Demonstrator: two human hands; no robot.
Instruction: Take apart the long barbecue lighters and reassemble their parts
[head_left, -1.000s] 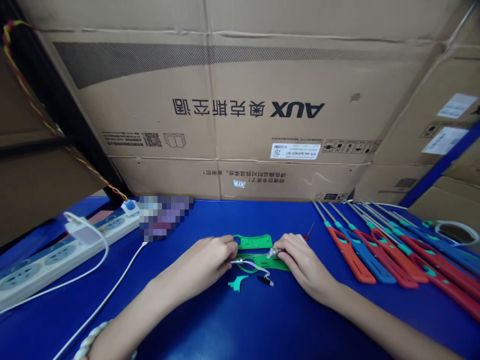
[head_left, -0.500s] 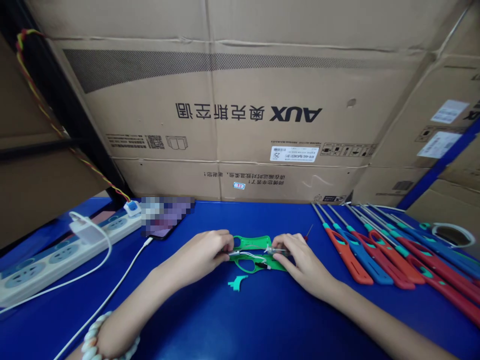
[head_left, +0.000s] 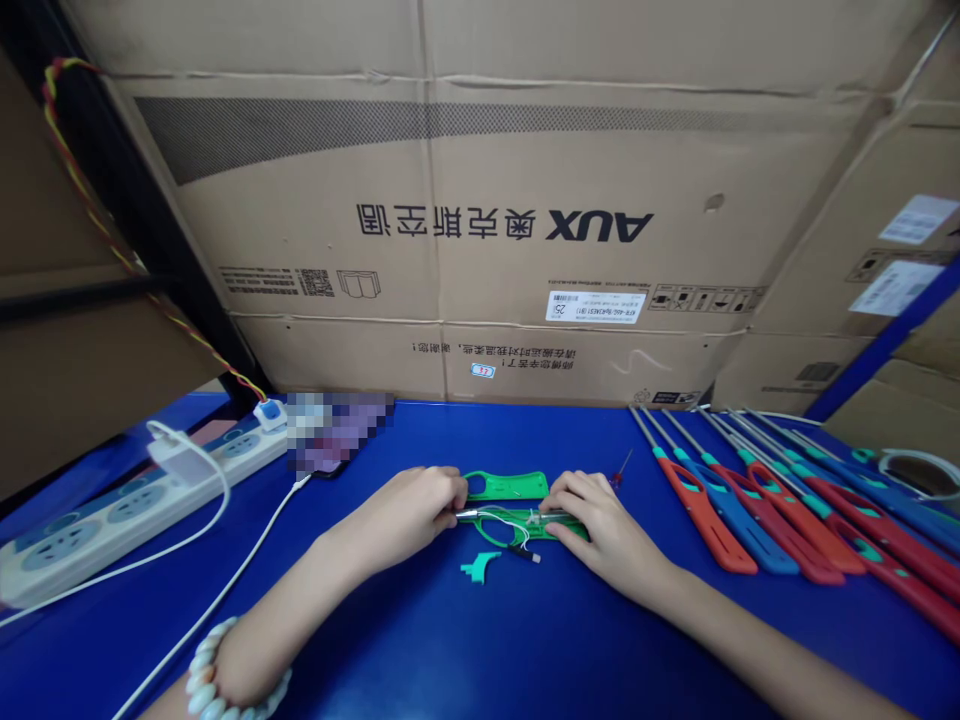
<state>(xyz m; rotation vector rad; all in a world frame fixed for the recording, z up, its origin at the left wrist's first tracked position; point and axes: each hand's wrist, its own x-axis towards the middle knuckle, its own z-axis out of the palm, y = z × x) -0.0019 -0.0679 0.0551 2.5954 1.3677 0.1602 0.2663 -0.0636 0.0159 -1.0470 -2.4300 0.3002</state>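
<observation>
Two green casing halves lie on the blue table. The upper half (head_left: pixel 514 486) is bare inside; over the lower half (head_left: pixel 491 530) run white wires. My left hand (head_left: pixel 431 495) pinches a thin metal tube (head_left: pixel 468 514) at the casing's left end. My right hand (head_left: pixel 592 515) has its fingers closed round a clear part with a metal tip (head_left: pixel 537 518), mostly hidden, over the lower half's right part. A small black piece (head_left: pixel 525 553) hangs on the wires below. A loose teal trigger piece (head_left: pixel 478 568) lies nearest me.
Several red, blue and orange long-necked lighters (head_left: pixel 701 510) lie at right. A thin red-handled tool (head_left: pixel 618 478) is behind my right hand. At left are a power strip (head_left: pixel 142 500), white cables and a phone (head_left: pixel 337 440). Cardboard (head_left: pixel 487 260) stands behind.
The clear part in my right hand has moved down from between the halves onto the lower one. The black piece now sticks out below the casing. The view has shifted slightly.
</observation>
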